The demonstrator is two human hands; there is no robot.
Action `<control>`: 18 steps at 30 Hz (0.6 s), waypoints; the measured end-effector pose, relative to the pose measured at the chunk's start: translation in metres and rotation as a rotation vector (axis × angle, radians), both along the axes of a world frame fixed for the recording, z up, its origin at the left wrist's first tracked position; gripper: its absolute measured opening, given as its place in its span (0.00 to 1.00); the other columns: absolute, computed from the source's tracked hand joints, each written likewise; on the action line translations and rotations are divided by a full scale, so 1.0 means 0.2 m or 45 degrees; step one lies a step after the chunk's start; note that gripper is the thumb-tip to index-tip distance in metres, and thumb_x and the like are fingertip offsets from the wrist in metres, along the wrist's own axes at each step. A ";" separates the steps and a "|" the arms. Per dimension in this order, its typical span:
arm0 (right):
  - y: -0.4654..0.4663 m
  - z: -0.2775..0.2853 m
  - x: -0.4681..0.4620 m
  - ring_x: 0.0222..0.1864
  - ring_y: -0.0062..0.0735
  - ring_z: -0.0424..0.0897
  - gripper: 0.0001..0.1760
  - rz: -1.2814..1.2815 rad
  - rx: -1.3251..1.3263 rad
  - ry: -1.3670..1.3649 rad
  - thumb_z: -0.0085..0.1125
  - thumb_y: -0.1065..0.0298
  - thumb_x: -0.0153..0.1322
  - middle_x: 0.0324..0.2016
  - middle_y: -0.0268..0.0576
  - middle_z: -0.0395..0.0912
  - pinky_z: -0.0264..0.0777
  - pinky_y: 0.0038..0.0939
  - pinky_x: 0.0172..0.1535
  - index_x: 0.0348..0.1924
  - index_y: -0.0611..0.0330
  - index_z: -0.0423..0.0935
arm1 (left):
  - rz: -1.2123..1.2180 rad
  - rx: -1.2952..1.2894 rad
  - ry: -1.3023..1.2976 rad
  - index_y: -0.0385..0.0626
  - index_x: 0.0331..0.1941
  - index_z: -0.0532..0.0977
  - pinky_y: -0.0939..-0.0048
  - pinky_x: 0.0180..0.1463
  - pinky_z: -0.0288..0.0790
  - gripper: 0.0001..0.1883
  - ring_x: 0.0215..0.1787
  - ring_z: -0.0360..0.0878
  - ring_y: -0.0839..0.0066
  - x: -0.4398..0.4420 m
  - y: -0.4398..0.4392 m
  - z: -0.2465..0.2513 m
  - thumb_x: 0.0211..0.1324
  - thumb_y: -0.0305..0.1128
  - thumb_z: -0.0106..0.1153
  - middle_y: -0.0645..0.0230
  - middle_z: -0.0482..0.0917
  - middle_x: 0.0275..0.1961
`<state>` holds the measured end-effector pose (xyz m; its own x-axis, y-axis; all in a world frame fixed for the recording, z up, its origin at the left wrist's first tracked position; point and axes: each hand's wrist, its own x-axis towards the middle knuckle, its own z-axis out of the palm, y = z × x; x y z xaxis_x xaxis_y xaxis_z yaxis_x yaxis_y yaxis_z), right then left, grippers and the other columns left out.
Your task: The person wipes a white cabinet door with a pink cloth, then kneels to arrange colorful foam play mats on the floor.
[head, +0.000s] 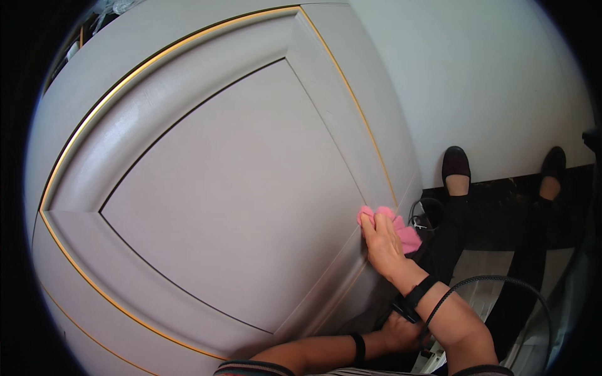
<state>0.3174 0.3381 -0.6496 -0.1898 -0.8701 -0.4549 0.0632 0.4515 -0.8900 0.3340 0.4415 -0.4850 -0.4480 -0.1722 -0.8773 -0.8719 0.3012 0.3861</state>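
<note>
My right hand (385,242) holds a bunched pink cloth (408,237) against a lower corner of the moulded frame of a light grey panelled cabinet door (225,188). The fingers press the cloth where the raised moulding meets the flat centre panel. A gold trim line (350,89) runs around the moulding, and a thin dark groove borders the centre. My left hand (403,330) is low, beneath my right forearm and near my dark-clad leg. My right arm partly covers it, so its fingers and anything in them are hidden.
A black braided cable (498,278) arcs across my right forearm. Another thin dark cable with a white tie (418,225) lies beside the door's corner. My dark shoes (456,162) rest on a pale smooth surface (484,84) by a dark strip (494,192). Clear plastic wrapping (123,5) shows at top left.
</note>
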 end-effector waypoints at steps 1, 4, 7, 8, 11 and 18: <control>-0.01 -0.01 0.00 0.45 0.56 0.75 0.20 0.014 -0.007 -0.047 0.56 0.79 0.69 0.39 0.53 0.69 0.76 0.47 0.42 0.55 0.65 0.73 | -0.035 0.039 -0.045 0.48 0.58 0.78 0.36 0.66 0.61 0.30 0.65 0.74 0.51 0.00 -0.01 -0.01 0.54 0.51 0.66 0.58 0.80 0.59; -0.22 -0.07 -0.11 0.44 0.53 0.75 0.18 -0.074 -0.005 0.037 0.56 0.80 0.69 0.38 0.53 0.69 0.76 0.44 0.40 0.52 0.66 0.74 | -0.075 0.142 -0.153 0.47 0.59 0.77 0.37 0.67 0.62 0.31 0.68 0.71 0.52 -0.02 -0.02 -0.02 0.54 0.50 0.66 0.59 0.78 0.62; -0.55 -0.15 -0.25 0.42 0.58 0.74 0.20 -0.390 -0.272 0.084 0.55 0.85 0.68 0.39 0.54 0.69 0.73 0.47 0.40 0.53 0.63 0.74 | -0.027 0.006 0.034 0.47 0.59 0.77 0.36 0.68 0.63 0.29 0.69 0.70 0.52 -0.03 -0.05 -0.04 0.55 0.48 0.66 0.58 0.77 0.63; -0.64 -0.18 -0.28 0.43 0.57 0.75 0.20 -0.417 -0.337 0.100 0.55 0.85 0.68 0.39 0.54 0.69 0.73 0.47 0.41 0.53 0.64 0.74 | -0.003 -0.013 0.078 0.47 0.59 0.77 0.36 0.69 0.63 0.29 0.69 0.70 0.52 -0.03 -0.05 -0.04 0.55 0.48 0.66 0.58 0.76 0.63; -0.73 -0.26 -0.27 0.47 0.57 0.76 0.22 -0.447 -0.366 0.106 0.56 0.85 0.68 0.42 0.54 0.72 0.75 0.46 0.46 0.55 0.64 0.75 | 0.061 0.042 0.104 0.48 0.59 0.78 0.34 0.70 0.62 0.28 0.69 0.70 0.51 -0.04 -0.05 -0.04 0.56 0.47 0.66 0.56 0.76 0.63; -0.01 -0.24 0.05 0.61 0.66 0.72 0.30 0.010 0.330 -0.036 0.58 0.78 0.69 0.62 0.64 0.67 0.71 0.51 0.61 0.66 0.61 0.70 | -0.084 0.073 -0.075 0.44 0.57 0.78 0.41 0.68 0.61 0.31 0.67 0.72 0.56 -0.05 -0.04 -0.03 0.55 0.52 0.66 0.60 0.78 0.61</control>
